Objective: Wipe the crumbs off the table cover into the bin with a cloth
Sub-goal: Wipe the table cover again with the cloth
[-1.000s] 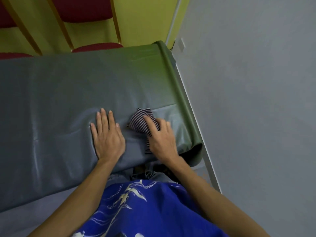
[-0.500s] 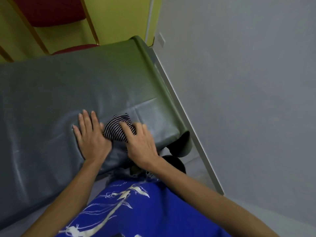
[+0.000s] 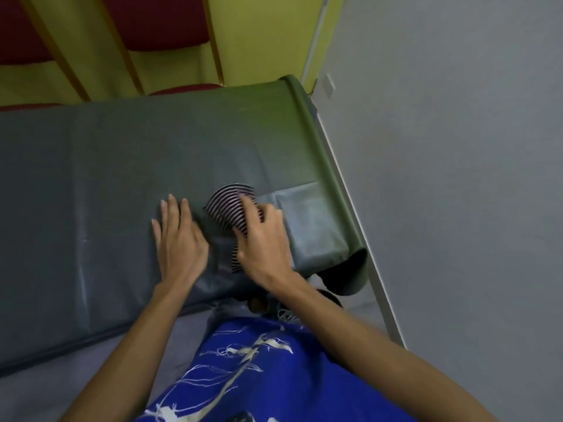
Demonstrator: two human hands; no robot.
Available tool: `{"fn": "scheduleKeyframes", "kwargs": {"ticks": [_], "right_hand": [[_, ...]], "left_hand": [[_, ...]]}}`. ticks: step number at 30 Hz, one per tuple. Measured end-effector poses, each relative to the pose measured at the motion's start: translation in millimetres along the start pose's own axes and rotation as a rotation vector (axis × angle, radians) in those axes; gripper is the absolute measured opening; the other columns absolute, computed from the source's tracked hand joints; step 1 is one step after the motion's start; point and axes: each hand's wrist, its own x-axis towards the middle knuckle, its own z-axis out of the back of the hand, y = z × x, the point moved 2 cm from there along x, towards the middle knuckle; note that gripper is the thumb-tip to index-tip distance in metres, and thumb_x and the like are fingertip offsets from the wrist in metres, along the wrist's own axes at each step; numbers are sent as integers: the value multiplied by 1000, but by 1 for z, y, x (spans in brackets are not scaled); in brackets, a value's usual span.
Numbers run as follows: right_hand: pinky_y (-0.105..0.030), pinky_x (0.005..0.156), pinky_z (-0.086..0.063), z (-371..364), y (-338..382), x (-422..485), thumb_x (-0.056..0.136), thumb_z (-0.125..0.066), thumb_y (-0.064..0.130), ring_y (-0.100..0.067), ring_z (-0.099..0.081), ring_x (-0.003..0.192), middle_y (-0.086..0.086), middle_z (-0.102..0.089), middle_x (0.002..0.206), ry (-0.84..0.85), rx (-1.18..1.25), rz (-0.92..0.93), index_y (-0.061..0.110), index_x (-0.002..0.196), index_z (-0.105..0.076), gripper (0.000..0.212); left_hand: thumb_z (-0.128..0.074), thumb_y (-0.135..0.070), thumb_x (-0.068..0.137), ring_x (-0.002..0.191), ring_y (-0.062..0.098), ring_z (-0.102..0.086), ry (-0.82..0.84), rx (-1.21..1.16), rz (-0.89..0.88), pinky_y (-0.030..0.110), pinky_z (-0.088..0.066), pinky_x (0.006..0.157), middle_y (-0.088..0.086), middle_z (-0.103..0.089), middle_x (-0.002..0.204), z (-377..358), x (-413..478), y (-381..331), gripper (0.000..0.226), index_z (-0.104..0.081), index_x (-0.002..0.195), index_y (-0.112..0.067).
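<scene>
A grey-green table cover (image 3: pixel 122 184) lies over the table in front of me. A bunched black-and-white striped cloth (image 3: pixel 227 208) rests on it near the front right. My right hand (image 3: pixel 265 239) presses down on the cloth, fingers over its near side. My left hand (image 3: pixel 179 239) lies flat on the cover just left of the cloth, fingers spread and holding nothing. A dark round shape (image 3: pixel 327 296) below the table's front edge may be the bin; most of it is hidden by my right arm. No crumbs are visible.
The cover hangs off the table's right end (image 3: pixel 356 269) beside a grey wall (image 3: pixel 457 178). Red chairs (image 3: pixel 158 25) with wooden frames stand behind the table against a yellow wall. My blue patterned shirt (image 3: pixel 259 376) fills the bottom.
The right hand has kept sliding the striped cloth back and forth beside the left hand, which stays flat on the cover. The camera view has shifted with my head.
</scene>
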Motion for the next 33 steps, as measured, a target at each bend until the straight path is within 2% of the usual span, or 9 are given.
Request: {"fn": "scheduleKeyframes", "kwargs": {"ticks": [3, 6, 10, 12, 14, 19, 25, 28, 33], "right_hand": [[-46, 74, -49, -25, 25, -2, 84, -66, 19, -35, -49, 94, -16, -53, 114, 133, -69, 213, 19, 146, -43, 66], [-45, 75, -50, -9, -19, 0, 82, -65, 14, -38, -52, 92, -17, -56, 113, 151, -145, 232, 20, 146, -44, 68], [-50, 78, -50, 37, -101, 17, 89, -65, 17, -45, -52, 96, -29, -54, 112, -27, -190, -49, 12, 144, -44, 60], [-54, 87, -47, 47, -112, 22, 91, -65, 19, -49, -50, 104, -33, -51, 114, -82, -116, -277, 9, 145, -42, 59], [-52, 91, -44, 44, -92, 26, 91, -66, 18, -48, -48, 108, -33, -51, 115, -124, -35, -312, 9, 145, -44, 59], [-43, 86, -48, -21, 17, 13, 90, -64, 20, -37, -50, 102, -19, -52, 116, 60, 132, 158, 17, 147, -39, 63], [-45, 73, -49, -63, 65, -3, 87, -60, 20, -34, -48, 92, -16, -53, 114, 296, -9, 578, 16, 146, -44, 62], [-45, 77, -50, -45, 23, 26, 82, -63, 12, -35, -49, 93, -16, -53, 114, 237, -81, 528, 17, 147, -44, 67], [-53, 84, -49, -12, -44, 80, 87, -66, 16, -43, -49, 98, -26, -52, 109, 46, -72, 143, 7, 144, -46, 61]], "left_hand": [[-32, -14, 84, 152, 26, -8, -13, 19, 63, 50, -5, 122, 15, -16, 162, 3, -19, 21, 69, -25, 151, 0], [-25, -23, 97, 151, 25, -12, -37, 109, 31, 48, -9, 122, 12, -18, 162, -6, -28, 31, 59, -25, 152, -2], [-22, -26, 102, 152, 22, -9, -16, 76, 50, 47, -6, 123, 10, -15, 163, -5, -26, 30, 56, -25, 153, -3], [-21, -25, 101, 152, 23, -10, -2, 36, 60, 50, -8, 123, 10, -18, 162, 2, -25, 31, 56, -28, 152, -3], [-21, -25, 100, 151, 24, -13, -50, 3, 116, 48, -7, 123, 12, -23, 161, 12, -25, 36, 56, -33, 149, -2], [-21, -25, 98, 150, 27, -17, -218, 42, 272, 47, -9, 123, 15, -27, 159, 28, -40, 76, 58, -36, 147, 3], [-27, -20, 89, 152, 24, -6, -145, 160, 307, 46, -5, 123, 12, -15, 163, 21, -56, 91, 67, -22, 153, -1], [-19, -28, 99, 152, 24, -11, -161, 157, 318, 46, -8, 123, 12, -18, 162, 23, -55, 89, 60, -25, 152, -1], [-16, -30, 101, 152, 23, -9, -142, 131, 305, 44, -6, 124, 10, -14, 163, 22, -54, 88, 60, -22, 153, -1]]}}
